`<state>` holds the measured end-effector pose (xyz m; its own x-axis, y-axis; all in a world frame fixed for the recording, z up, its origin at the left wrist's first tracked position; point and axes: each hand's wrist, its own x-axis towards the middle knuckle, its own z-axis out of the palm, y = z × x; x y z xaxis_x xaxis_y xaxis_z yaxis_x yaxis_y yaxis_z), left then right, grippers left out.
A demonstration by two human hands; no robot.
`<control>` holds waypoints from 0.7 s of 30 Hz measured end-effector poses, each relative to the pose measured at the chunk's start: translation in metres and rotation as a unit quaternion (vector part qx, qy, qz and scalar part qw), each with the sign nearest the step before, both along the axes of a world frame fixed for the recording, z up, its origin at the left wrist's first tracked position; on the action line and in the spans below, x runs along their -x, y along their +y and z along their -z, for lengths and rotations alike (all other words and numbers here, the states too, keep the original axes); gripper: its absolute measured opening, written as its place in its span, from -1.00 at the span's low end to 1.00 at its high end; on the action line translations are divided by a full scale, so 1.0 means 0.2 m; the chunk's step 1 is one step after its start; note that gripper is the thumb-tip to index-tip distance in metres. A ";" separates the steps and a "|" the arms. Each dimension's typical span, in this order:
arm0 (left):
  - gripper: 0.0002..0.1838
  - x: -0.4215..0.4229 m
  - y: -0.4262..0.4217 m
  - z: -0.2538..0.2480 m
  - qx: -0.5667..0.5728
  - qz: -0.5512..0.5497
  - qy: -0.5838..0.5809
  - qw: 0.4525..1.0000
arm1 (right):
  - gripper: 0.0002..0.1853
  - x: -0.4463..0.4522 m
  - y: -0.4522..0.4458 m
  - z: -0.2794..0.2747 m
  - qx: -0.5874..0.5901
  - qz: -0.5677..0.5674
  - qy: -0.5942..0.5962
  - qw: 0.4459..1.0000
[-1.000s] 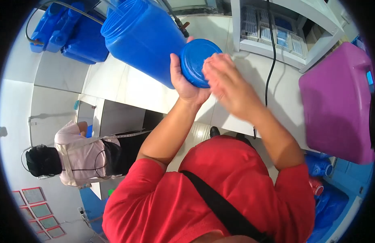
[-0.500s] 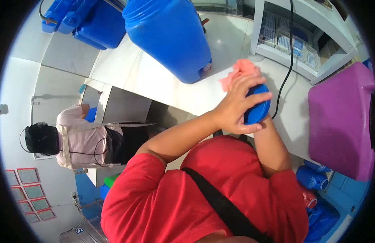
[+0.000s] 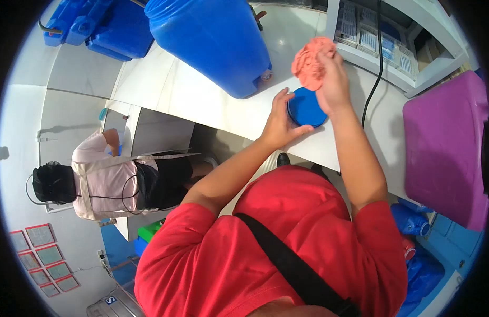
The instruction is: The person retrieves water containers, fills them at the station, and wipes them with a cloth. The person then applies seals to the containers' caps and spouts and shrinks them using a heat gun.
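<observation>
A round blue lid [image 3: 306,107] lies face up near the front of the white counter. My left hand [image 3: 282,120] grips its left edge, with the fingers on the far side and the thumb along the near rim. Bunched in my right hand [image 3: 333,82] is a salmon-pink cloth [image 3: 309,62], held just above and beyond the lid. Part of the lid's right edge is hidden by my right wrist. Behind my left hand stands a big blue plastic drum [image 3: 212,47] with a threaded neck and a small spout low on its side.
The white counter [image 3: 202,103] runs across in front of me. A purple tub [image 3: 445,153] stands at right, near a white rack [image 3: 408,79] and a hanging black cable [image 3: 380,58]. Blue jerrycans [image 3: 123,34] are at far left. Another person [image 3: 109,185] works at left.
The lid has gone from tilted up between my hands to resting flatter at the counter. My right hand has come out from behind it and raised the cloth.
</observation>
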<state>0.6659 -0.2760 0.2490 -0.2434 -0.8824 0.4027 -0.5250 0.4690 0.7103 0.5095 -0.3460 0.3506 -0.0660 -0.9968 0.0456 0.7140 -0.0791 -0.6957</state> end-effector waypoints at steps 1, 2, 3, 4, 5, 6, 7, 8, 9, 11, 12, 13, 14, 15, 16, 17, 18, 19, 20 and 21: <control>0.08 -0.03 0.03 -0.05 0.013 -0.004 -0.016 1.000 | -0.74 -0.03 -0.02 0.06 -0.007 0.006 0.077 0.997; 0.08 -0.06 0.05 -0.12 0.018 -0.005 -0.016 1.000 | -0.74 -0.07 -0.03 0.03 -0.001 0.005 0.076 0.997; 0.04 -0.11 0.07 -0.20 0.096 -0.040 -0.031 0.994 | -0.67 -0.14 -0.03 0.00 0.070 -0.029 0.078 0.994; -0.01 -0.17 0.07 -0.28 0.173 -0.075 -0.045 0.981 | -0.60 -0.20 -0.03 -0.05 0.142 -0.063 0.079 0.985; -0.02 -0.24 0.05 -0.37 0.216 -0.116 -0.039 0.969 | -0.60 -0.26 -0.06 -0.13 0.150 -0.062 0.077 0.984; -0.02 -0.33 0.05 -0.45 0.256 -0.158 -0.033 0.953 | -0.53 -0.32 -0.10 -0.26 0.208 -0.059 0.098 0.971; -0.01 -0.43 0.02 -0.53 0.277 -0.194 -0.008 0.941 | -0.46 -0.37 -0.12 -0.38 0.265 -0.055 0.118 0.955; 0.01 -0.51 -0.05 -0.61 0.296 -0.229 0.018 0.927 | -0.46 -0.42 -0.19 -0.48 0.272 -0.056 0.115 0.954; 0.05 -0.55 -0.11 -0.70 0.288 -0.234 0.064 0.926 | -0.55 -0.47 -0.27 -0.57 0.246 -0.046 0.108 0.962; 0.14 -0.62 -0.21 -0.79 0.257 -0.207 0.116 0.937 | -0.57 -0.51 -0.44 -0.62 0.223 -0.040 0.102 0.969; 0.19 -0.60 -0.27 -0.79 0.210 -0.143 0.201 0.946 | -0.51 -0.49 -0.54 -0.58 0.198 -0.112 0.089 0.970; 0.21 -0.59 -0.29 -0.77 0.224 -0.151 0.190 0.944 | -0.42 -0.48 -0.60 -0.54 0.170 -0.182 0.077 0.965; 0.23 -0.58 -0.31 -0.76 0.238 -0.159 0.179 0.941 | -0.42 -0.48 -0.56 -0.53 0.177 -0.183 0.078 0.964; 0.27 -0.56 -0.31 -0.75 0.246 -0.146 0.205 0.936 | -0.34 -0.46 -0.49 -0.48 0.077 -0.197 0.105 0.972; 0.27 -0.54 -0.31 -0.76 0.252 -0.145 0.206 0.934 | -0.26 -0.44 -0.40 -0.44 -0.023 -0.208 0.131 0.969; 0.28 -0.53 -0.31 -0.75 0.258 -0.149 0.221 0.929 | -0.29 -0.43 -0.36 -0.35 -0.007 -0.174 0.148 0.973; 0.30 -0.51 -0.32 -0.75 0.260 -0.155 0.234 0.924 | -0.31 -0.42 -0.33 -0.27 0.006 -0.143 0.165 0.976; 0.31 -0.50 -0.31 -0.76 0.266 -0.163 0.230 0.922 | -0.31 -0.41 -0.23 -0.26 0.008 -0.143 0.168 0.975; 0.31 -0.49 -0.31 -0.76 0.268 -0.163 0.232 0.921 | -0.34 -0.40 -0.12 -0.26 0.074 -0.128 0.143 0.979; 0.31 -0.50 -0.31 -0.76 0.273 -0.165 0.234 0.918 | -0.36 -0.41 -0.06 -0.29 0.141 -0.111 0.117 0.977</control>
<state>0.7652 -0.3382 0.4005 0.3140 -0.5120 0.7995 -0.4003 0.6922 0.6005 0.5911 -0.3584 0.4084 0.1964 -0.9309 0.3080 0.5592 -0.1517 -0.8150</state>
